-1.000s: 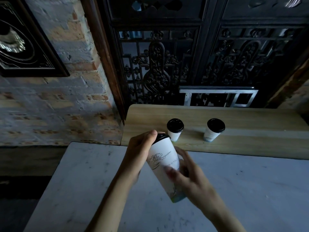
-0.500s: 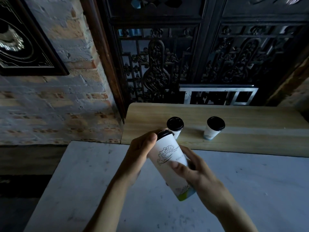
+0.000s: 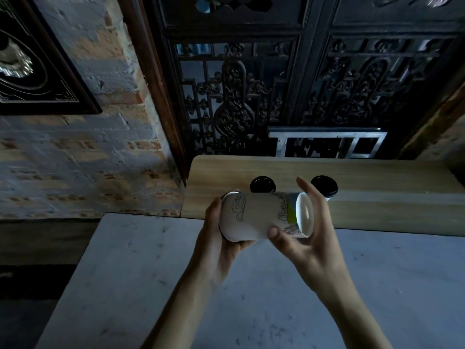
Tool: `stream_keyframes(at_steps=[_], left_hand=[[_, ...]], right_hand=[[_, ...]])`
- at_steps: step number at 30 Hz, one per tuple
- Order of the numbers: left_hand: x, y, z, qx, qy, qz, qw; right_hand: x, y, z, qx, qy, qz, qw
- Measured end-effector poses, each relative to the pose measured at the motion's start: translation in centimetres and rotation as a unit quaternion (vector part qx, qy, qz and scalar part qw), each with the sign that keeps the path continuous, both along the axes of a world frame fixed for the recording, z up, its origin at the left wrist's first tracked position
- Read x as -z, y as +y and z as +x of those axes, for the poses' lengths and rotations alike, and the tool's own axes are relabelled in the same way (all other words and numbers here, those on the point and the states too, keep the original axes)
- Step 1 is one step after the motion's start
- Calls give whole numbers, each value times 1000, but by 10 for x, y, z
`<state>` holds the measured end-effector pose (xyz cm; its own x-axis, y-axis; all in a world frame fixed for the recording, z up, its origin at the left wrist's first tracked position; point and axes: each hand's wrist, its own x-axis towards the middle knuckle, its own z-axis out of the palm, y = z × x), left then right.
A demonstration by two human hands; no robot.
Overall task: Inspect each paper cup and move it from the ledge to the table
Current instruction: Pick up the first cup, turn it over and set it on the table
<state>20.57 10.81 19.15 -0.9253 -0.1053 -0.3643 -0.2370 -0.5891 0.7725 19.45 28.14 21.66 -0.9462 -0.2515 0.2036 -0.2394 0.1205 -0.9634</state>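
I hold a white paper cup (image 3: 259, 215) with line drawings on its side, lying horizontal in the air above the table's far edge. Its lid end points left into my left hand (image 3: 219, 245), and its white base faces right. My right hand (image 3: 309, 245) grips the base end with thumb below and fingers behind. Two more cups with black lids stand upright on the wooden ledge (image 3: 377, 180): one (image 3: 262, 184) just behind the held cup, the other (image 3: 324, 185) partly hidden by my right fingers.
The grey marble table (image 3: 251, 293) spreads below my hands. The ledge runs along its far side. A brick wall (image 3: 75, 157) rises at the left, with a dark framed picture (image 3: 30, 59). Dark carved wooden screens (image 3: 276, 84) stand behind the ledge.
The cup has been turned from a steep tilt with its lid up to lying sideways, base swung up to the right. Both hands rose slightly toward the ledge.
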Motion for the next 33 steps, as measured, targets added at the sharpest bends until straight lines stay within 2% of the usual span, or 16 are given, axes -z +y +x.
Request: stream_keyframes(at_steps=[9, 12, 17, 27, 33], left_hand=[[6, 24, 3, 40, -30, 159, 986], [9, 36, 5, 31, -37, 223, 974], [14, 48, 8, 13, -49, 278, 959], [12, 50, 7, 4, -31, 293, 956], [15, 50, 4, -16, -57, 301, 952]], right_hand=[[-11, -6, -21, 26, -25, -77, 996], [-11, -11, -25, 30, -20, -68, 997], [-13, -22, -26, 12, -14, -40, 999], [-12, -28, -32, -14, -4, -28, 1000], [-15, -27, -30, -6, 4, -21, 1000]])
